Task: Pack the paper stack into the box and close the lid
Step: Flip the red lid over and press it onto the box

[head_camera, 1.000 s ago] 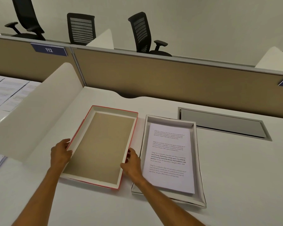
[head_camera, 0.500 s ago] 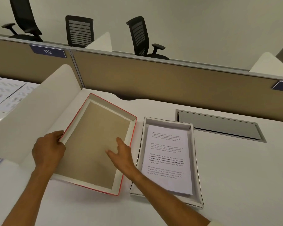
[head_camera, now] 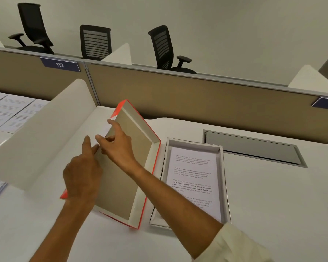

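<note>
The red-edged lid [head_camera: 138, 148], brown inside with white walls, is tilted up on its right long edge, its open side facing right. My left hand [head_camera: 81, 174] grips the raised left edge near its middle. My right hand [head_camera: 116, 144] reaches across the lid's inside and pinches that same raised edge a little farther back. Right of the lid lies the open white box [head_camera: 224, 178], flat on the desk. The printed paper stack [head_camera: 193, 178] rests inside the box; my right forearm crosses over its near left corner.
A curved white divider [head_camera: 38, 140] stands just left of the lid. A grey cable hatch [head_camera: 252, 148] is set into the desk behind the box. A tan partition [head_camera: 197, 99] closes the back. Printed sheets [head_camera: 6, 112] lie on the neighbouring desk at left.
The lid went from lying flat to standing steeply on its right edge. My right hand moved from the lid's right wall across to its raised left edge, joining my left hand.
</note>
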Motion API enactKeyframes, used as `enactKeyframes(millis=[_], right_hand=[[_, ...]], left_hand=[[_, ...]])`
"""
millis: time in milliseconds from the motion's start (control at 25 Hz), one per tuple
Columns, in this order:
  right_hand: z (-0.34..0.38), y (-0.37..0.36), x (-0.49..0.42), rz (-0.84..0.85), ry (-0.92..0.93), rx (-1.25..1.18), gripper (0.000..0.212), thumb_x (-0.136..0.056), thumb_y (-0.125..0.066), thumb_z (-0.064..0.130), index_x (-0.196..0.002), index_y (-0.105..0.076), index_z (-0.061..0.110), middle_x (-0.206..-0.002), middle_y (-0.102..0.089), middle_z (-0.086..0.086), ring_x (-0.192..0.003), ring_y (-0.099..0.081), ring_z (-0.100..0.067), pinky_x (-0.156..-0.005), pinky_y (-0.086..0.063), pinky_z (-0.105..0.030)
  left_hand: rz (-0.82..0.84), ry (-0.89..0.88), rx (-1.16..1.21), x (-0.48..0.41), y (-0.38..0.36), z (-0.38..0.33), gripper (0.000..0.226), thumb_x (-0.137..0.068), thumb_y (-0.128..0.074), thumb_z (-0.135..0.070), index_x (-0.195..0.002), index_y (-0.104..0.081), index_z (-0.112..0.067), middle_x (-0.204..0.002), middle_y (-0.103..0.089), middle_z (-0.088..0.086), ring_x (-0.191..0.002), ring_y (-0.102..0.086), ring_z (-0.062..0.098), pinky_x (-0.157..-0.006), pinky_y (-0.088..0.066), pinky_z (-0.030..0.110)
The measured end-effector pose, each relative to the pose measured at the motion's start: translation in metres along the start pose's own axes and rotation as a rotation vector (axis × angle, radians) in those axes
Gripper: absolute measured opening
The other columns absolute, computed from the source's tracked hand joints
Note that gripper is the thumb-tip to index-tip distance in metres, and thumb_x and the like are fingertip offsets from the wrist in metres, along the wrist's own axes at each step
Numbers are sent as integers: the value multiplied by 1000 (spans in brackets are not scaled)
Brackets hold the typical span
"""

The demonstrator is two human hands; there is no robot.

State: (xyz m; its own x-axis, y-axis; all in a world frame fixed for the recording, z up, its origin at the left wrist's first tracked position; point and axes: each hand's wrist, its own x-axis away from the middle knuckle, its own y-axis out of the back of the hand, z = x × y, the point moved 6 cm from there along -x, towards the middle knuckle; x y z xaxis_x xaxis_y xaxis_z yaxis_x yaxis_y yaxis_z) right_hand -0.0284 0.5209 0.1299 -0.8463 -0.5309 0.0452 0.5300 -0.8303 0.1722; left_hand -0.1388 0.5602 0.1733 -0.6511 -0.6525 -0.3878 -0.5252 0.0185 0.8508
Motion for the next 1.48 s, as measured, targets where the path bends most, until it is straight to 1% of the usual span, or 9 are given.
enactKeyframes(millis=[200,360,480,640,800,960,1160,1320,1480], right_hand=[[5,21,-1,-98,5,43,35,-83,-69,14,-118,-66,10,-110,-70,-11,-99,-68,-27,-89,-59,-46],[4,49,7,-177,-57,22,34,-78,-70,3,-111,-69,1,-107,-71,-15,-93,-70,-27,-83,-61,-43],[2,72,15,-213,-114,-32,32,-76,-71,2,-107,-69,2,-104,-70,-13,-88,-70,-26,-77,-63,-43],[0,105,27,-285,-117,-73,31,-76,-81,17,-98,-64,5,-106,-68,-10,-91,-72,-26,-66,-64,-38],[-10,128,36,-241,-181,-227,49,-80,-78,13,-113,-42,15,-122,-59,-10,-105,-68,-26,-65,-61,-28],[-14,142,41,-212,-237,-277,54,-84,-73,10,-122,-36,20,-130,-58,-11,-111,-65,-28,-85,-58,-37],[-13,185,64,-188,-237,-567,49,-87,-66,-2,-131,-47,8,-105,-72,-15,-89,-70,-23,-76,-60,-33],[-24,236,95,-150,-239,-752,34,-91,-59,-3,-122,-57,9,-94,-74,-15,-80,-71,-23,-76,-63,-35],[-66,295,131,-203,-253,-497,24,-99,-53,17,-118,-64,7,-106,-74,-15,-86,-73,-22,-75,-63,-34]], left_hand=[[15,-11,74,6,5,-21,57,-86,-65,-1,-139,-44,3,-78,-70,28,-54,-59,38,-67,-58,56],[162,-11,337,7,4,-24,53,-80,-75,-14,-129,-56,-8,-110,-73,15,-90,-71,36,-91,-54,53],[276,98,602,-8,5,-15,52,-74,-81,-29,-121,-61,-21,-112,-68,-7,-97,-66,13,-95,-49,39],[348,256,750,-17,-24,-2,40,-85,-71,-28,-121,-60,-18,-122,-69,3,-107,-66,22,-98,-50,45],[471,331,859,1,-76,2,39,-90,-65,-24,-125,-57,-8,-124,-66,14,-103,-67,29,-96,-51,45],[517,336,838,16,-118,9,35,-93,-60,-22,-125,-59,-6,-120,-66,14,-85,-65,10,-77,-51,23],[608,398,876,35,-164,15,33,-96,-54,-33,-118,-63,-10,-117,-67,13,-109,-65,29,-101,-49,45],[944,585,1111,62,-185,1,52,-92,-43,-61,-111,-70,-20,-109,-75,3,-101,-72,27,-82,-57,42],[918,587,1213,69,-183,-11,45,-87,-54,-59,-113,-72,-26,-110,-75,9,-100,-72,34,-72,-61,45]])
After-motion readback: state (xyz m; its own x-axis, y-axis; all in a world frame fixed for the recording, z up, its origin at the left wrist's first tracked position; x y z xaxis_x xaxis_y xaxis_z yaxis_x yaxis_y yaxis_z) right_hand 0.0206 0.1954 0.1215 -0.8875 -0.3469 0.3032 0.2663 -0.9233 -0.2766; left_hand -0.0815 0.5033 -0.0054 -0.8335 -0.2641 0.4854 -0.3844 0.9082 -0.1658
